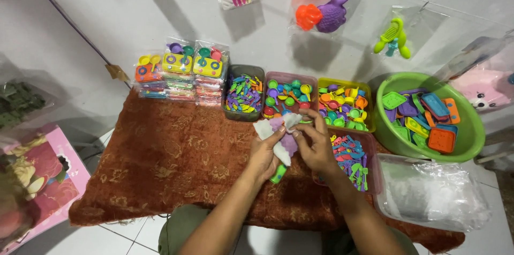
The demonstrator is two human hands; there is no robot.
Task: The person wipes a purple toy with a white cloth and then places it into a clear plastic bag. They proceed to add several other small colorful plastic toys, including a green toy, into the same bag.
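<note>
clear plastic bag (278, 136), purple and green toys inside

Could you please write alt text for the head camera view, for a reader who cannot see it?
Two bare hands, left hand and right hand, together hold a small clear plastic bag with a purple toy inside, above a rust-brown patterned cloth. Behind them stand tubs of small colourful plastic toys and a green basin of toy trays.
</note>
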